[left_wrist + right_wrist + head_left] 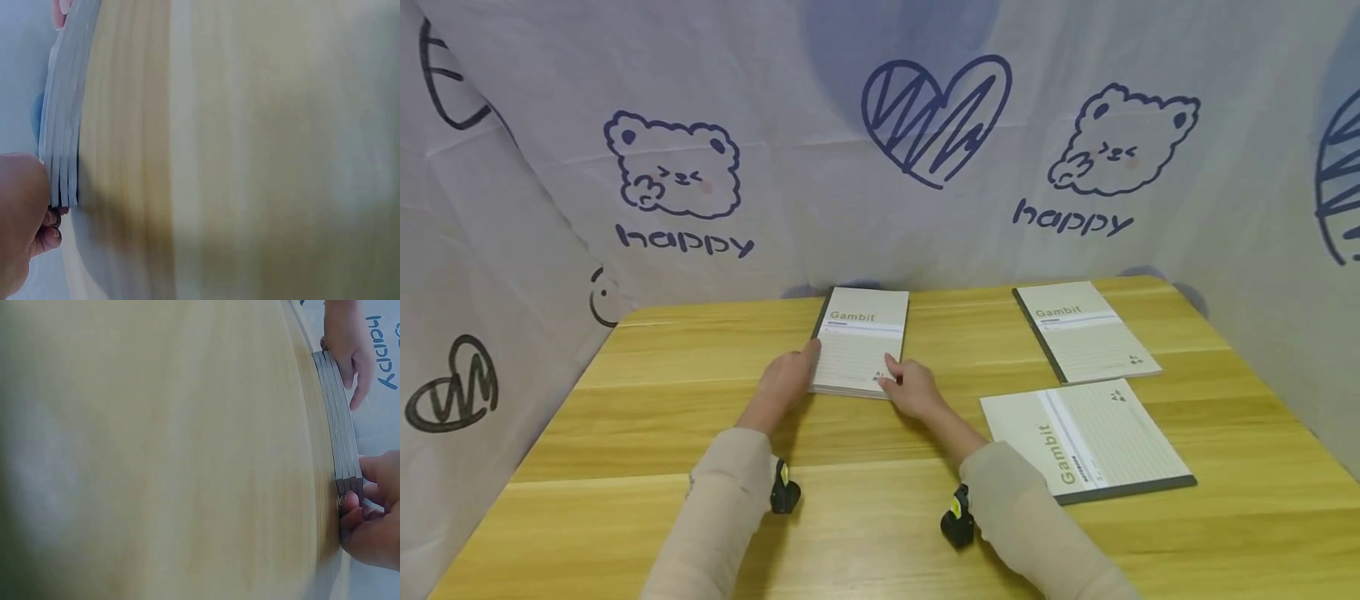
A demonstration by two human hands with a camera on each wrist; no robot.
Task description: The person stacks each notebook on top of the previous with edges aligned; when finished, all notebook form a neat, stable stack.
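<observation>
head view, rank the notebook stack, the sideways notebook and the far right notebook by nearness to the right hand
1. The notebook stack, under the right hand at its near corner.
2. The sideways notebook, front right.
3. The far right notebook, back right.

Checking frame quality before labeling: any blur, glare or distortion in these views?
Head view: sharp, even light, slight wide-angle bend at the edges, soft shadows under both arms. Left wrist view: table smeared, only the notebook stack edge readable. Right wrist view: table blurred too; stack edge and right hand clearer.
</observation>
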